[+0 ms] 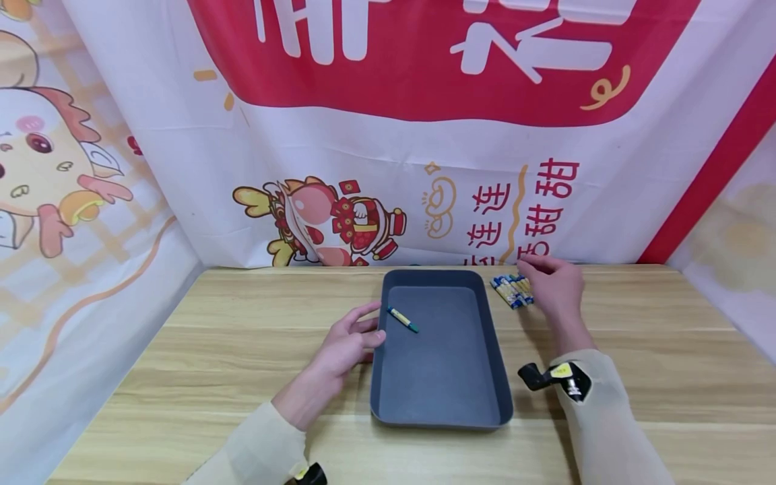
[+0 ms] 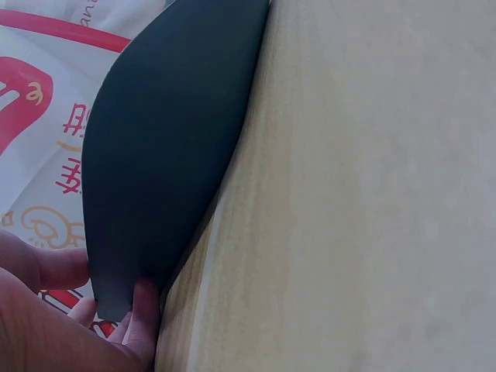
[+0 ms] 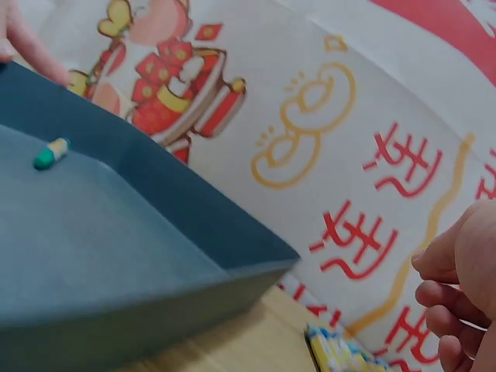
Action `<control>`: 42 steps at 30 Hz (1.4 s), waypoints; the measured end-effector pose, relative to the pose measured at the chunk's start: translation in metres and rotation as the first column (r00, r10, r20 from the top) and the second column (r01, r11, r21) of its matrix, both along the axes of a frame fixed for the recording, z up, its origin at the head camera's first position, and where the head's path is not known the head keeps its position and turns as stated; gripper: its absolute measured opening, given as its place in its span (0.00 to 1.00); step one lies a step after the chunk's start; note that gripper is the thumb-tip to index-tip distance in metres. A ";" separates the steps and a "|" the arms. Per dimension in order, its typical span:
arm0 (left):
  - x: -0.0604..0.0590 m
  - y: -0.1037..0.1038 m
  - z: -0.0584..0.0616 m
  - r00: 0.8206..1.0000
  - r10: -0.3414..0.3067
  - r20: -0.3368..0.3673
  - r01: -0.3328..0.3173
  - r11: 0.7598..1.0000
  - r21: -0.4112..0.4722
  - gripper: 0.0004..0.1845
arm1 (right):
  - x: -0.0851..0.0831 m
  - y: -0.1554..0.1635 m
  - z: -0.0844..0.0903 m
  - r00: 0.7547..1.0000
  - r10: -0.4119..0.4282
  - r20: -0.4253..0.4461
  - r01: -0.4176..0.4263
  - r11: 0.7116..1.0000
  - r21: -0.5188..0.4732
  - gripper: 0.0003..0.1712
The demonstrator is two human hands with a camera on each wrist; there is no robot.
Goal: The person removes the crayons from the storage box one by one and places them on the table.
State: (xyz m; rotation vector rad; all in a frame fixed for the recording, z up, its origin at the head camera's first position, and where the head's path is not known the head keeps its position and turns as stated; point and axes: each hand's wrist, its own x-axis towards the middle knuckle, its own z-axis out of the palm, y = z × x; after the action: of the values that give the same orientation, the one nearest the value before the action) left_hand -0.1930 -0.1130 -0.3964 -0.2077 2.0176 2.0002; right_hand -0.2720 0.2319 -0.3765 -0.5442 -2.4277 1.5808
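A dark grey tray (image 1: 441, 364) lies on the wooden table, and one green-tipped crayon (image 1: 403, 319) rests inside it near the left wall. My left hand (image 1: 348, 343) grips the tray's left side, thumb over the rim and fingers along the outer wall; the left wrist view shows this hand (image 2: 54, 322) at the wall's end. Right of the tray is a row of several crayons (image 1: 508, 291) with pale yellow wrappers and blue ends. My right hand (image 1: 556, 286) hovers over them with loosely bent fingers; in the right wrist view this hand (image 3: 461, 287) shows nothing held.
A white and red printed cloth (image 1: 376, 148) hangs right behind the table's back edge. The wooden table (image 1: 242, 350) extends to both sides of the tray. Black wrist-mounted devices sit on both sleeves.
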 end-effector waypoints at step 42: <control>-0.002 -0.001 0.001 1.000 0.000 0.007 0.000 1.000 -0.021 0.31 | 0.031 -0.122 0.021 0.929 0.345 -0.138 -0.354 0.934 -0.044 0.16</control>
State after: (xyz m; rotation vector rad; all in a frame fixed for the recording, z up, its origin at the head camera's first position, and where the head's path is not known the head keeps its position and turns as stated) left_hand -0.1950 -0.1145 -0.3956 -0.2183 2.0355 1.9761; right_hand -0.2414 0.1103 -0.3552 -0.0112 -2.4809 1.7725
